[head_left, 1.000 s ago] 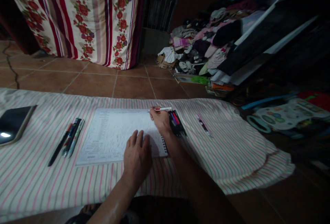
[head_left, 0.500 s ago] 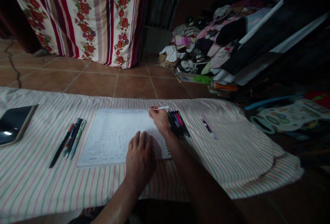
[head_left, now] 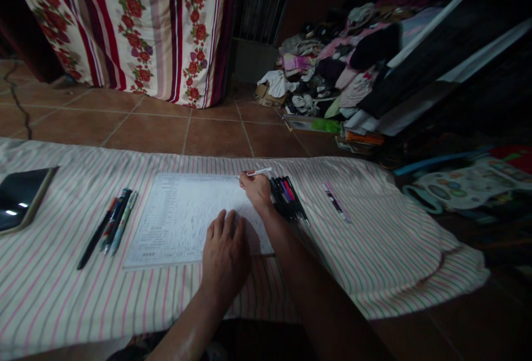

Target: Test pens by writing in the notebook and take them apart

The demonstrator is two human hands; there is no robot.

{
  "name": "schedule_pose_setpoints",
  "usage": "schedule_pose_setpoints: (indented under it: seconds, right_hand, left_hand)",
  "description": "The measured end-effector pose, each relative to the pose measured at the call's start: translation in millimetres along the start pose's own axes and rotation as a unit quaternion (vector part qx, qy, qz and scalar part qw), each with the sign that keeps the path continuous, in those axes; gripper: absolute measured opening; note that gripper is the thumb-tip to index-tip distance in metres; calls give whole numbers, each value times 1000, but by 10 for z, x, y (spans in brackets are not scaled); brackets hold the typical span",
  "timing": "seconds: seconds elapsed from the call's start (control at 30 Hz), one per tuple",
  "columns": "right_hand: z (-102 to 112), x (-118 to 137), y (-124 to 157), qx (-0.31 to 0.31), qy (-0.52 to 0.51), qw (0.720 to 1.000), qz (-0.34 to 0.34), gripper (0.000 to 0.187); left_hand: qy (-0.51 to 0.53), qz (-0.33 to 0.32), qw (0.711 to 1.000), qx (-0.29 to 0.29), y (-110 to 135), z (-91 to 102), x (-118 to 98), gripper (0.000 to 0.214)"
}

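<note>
My right hand [head_left: 256,192] is shut on a white pen [head_left: 258,172], whose tip rests near the top edge of a printed, ruled sheet [head_left: 174,222]. The sheet seems to lie on a spiral-bound pad, though the binding is mostly hidden here. My left hand [head_left: 225,253] lies on the sheet's lower edge with its fingers apart, holding nothing. Just right of my right hand lies a bunch of dark pens [head_left: 286,197]. Left of the sheet lie several more pens [head_left: 114,222], and a smartphone [head_left: 20,199] lies at the far left.
A striped cloth [head_left: 374,256] covers the low surface under everything. One more pen [head_left: 336,201] lies on it at the right. Beyond its edge are a tiled floor [head_left: 216,137], a floral curtain [head_left: 166,23], a heap of clothes [head_left: 332,73] and a toy mat [head_left: 465,186].
My left hand has shifted slightly right on the sheet. The whole view has tilted a little, and my right hand still holds the white pen at the sheet's top edge.
</note>
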State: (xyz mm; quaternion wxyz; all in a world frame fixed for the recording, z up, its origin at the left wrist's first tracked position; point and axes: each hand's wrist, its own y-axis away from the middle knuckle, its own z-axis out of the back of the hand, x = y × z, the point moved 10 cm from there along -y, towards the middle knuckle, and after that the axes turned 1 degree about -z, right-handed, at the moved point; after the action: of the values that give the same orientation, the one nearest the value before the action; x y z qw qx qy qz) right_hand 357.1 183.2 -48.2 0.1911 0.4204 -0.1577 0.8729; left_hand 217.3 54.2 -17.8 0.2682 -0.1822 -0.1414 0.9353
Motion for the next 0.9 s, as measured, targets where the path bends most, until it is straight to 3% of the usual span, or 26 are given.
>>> schedule_pose_setpoints:
  seconds: [0.23, 0.37, 0.9]
  right_hand:
    - [84, -5, 39, -62, -50, 997, 24, 27]
    - [78, -37, 44, -47, -84, 995, 17, 31]
    - [82, 152, 122, -5, 73, 996, 41, 32]
  left_hand:
    - [0, 2, 1000, 9, -7, -6, -4, 38]
    - [-1, 6, 1000, 13, -11, -7, -5, 38]
    - [1, 8, 1000, 5, -13, 14, 5, 36]
